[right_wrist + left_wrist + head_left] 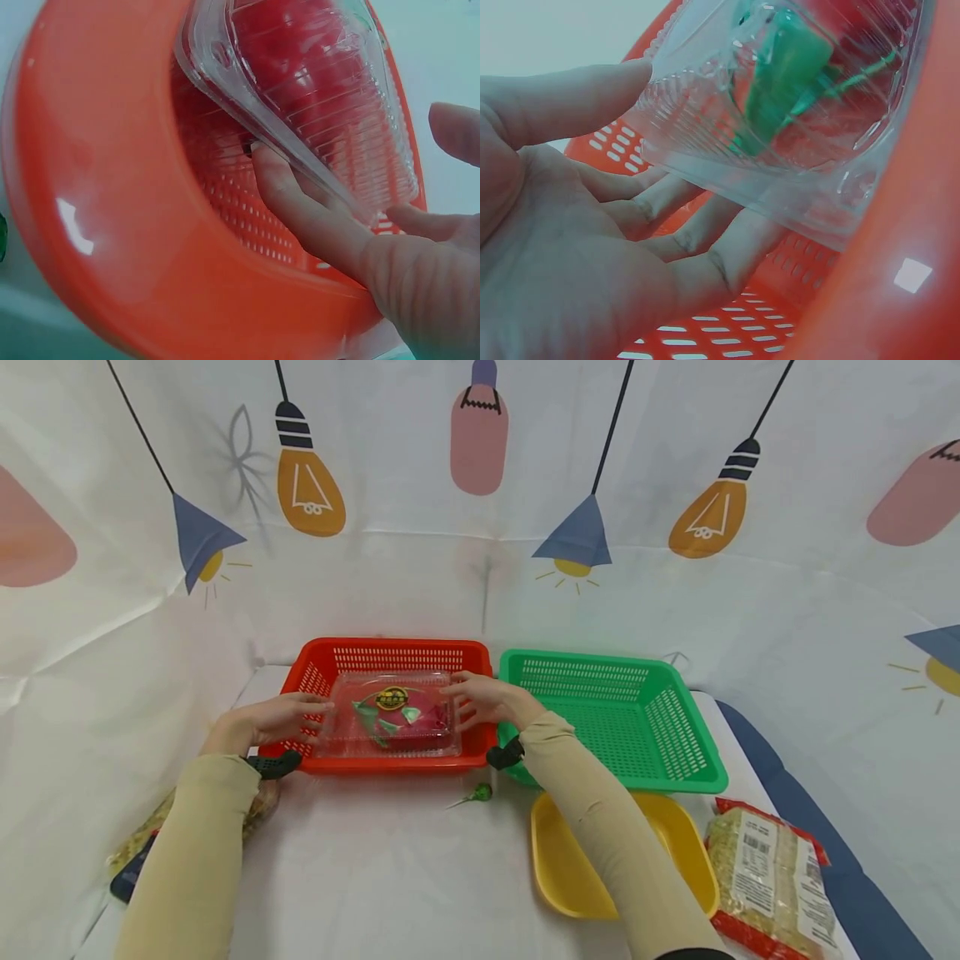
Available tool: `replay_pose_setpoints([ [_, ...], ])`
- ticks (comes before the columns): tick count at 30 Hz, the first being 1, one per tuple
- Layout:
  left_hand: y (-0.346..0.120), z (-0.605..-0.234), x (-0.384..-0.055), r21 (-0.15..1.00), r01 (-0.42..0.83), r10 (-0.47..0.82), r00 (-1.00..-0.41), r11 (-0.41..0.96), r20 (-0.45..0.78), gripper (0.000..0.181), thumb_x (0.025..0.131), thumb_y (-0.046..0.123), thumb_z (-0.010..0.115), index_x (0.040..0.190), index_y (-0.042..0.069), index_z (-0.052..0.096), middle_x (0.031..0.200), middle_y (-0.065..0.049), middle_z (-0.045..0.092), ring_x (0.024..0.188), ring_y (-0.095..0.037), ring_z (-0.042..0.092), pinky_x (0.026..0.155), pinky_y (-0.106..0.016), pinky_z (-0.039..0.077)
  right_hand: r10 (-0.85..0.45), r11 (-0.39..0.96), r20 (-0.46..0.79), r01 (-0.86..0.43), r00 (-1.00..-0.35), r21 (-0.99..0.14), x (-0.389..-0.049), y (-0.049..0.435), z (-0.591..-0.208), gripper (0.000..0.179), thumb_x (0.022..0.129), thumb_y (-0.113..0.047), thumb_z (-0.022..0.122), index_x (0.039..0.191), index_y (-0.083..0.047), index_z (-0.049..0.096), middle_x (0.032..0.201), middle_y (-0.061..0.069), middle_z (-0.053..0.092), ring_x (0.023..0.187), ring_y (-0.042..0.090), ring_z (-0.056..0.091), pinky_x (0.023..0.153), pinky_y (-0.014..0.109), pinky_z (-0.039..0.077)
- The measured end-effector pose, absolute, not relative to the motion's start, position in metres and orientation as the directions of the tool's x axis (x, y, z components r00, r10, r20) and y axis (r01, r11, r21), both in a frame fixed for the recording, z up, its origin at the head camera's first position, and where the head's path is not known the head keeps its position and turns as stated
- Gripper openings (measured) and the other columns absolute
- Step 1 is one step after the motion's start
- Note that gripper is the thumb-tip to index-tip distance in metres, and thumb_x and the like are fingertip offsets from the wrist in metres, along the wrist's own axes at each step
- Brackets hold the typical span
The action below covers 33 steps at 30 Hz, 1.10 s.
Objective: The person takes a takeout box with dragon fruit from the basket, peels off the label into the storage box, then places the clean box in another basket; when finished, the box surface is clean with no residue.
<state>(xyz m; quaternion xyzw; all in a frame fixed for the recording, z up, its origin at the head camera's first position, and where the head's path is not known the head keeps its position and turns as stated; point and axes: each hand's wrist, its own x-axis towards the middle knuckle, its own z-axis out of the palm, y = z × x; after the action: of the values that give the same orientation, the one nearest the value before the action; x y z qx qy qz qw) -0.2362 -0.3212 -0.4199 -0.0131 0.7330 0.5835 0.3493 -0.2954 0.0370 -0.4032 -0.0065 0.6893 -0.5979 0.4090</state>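
Observation:
A clear plastic lidded box [392, 743] with a black and gold label lies tilted in the red basket [390, 766]. Shiny red contents [289, 52] with green parts [787, 64] show through its walls. At the box's left end is my left hand [277, 720]; its fingers [697, 225] reach under the box's edge, and the thumb tip is right at the side wall. My right hand [491, 697] is at the other end, extended fingers [300, 206] under the rim and thumb held apart from the box.
Right of the red basket stands a green basket [615, 735], with a yellow tray [551, 868] in front of it. A printed bag [772, 877] lies at the right edge, another bag [261, 806] beside my left forearm. A small green thing with a thin stem [482, 792] lies before the baskets.

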Motion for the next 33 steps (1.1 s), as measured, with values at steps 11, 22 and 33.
replay_pose_setpoints([
  [11,-0.318,-0.418,-0.238,0.859,-0.405,0.348,-0.793,0.314,-0.501,0.079,0.105,0.038,0.048,0.158,-0.003,0.005,0.152,-0.024,0.026,0.126,-0.033,0.044,0.096,-0.037,0.053,-0.43,0.228,-0.516,0.464,-0.741,-0.856,-0.29,0.035,-0.403,0.07,0.1,-0.028,0.059,0.159,-0.021,0.022,0.14,0.015,0.05,0.123,0.036,0.052,0.097,0.053,0.052],
  [22,-0.314,-0.403,-0.232,0.878,-0.351,0.267,-0.857,0.324,-0.441,0.079,0.104,0.044,0.049,0.157,-0.002,0.013,0.138,-0.014,0.041,0.109,-0.019,0.054,0.09,-0.03,0.053,-0.308,0.22,-0.494,0.445,-0.813,-0.868,-0.275,0.025,-0.377,0.063,0.1,-0.027,0.059,0.157,-0.024,0.032,0.123,0.007,0.063,0.101,0.025,0.061,0.093,0.043,0.051],
  [33,-0.308,-0.394,-0.225,0.889,-0.333,0.233,-0.881,0.314,-0.412,0.078,0.103,0.049,0.046,0.159,0.003,0.015,0.155,-0.021,0.027,0.122,-0.025,0.049,0.102,-0.038,0.047,-0.288,0.201,-0.454,0.411,-0.843,-0.889,-0.264,0.027,-0.371,0.061,0.099,-0.022,0.06,0.155,-0.026,0.038,0.13,0.008,0.059,0.11,0.028,0.058,0.093,0.044,0.05],
])
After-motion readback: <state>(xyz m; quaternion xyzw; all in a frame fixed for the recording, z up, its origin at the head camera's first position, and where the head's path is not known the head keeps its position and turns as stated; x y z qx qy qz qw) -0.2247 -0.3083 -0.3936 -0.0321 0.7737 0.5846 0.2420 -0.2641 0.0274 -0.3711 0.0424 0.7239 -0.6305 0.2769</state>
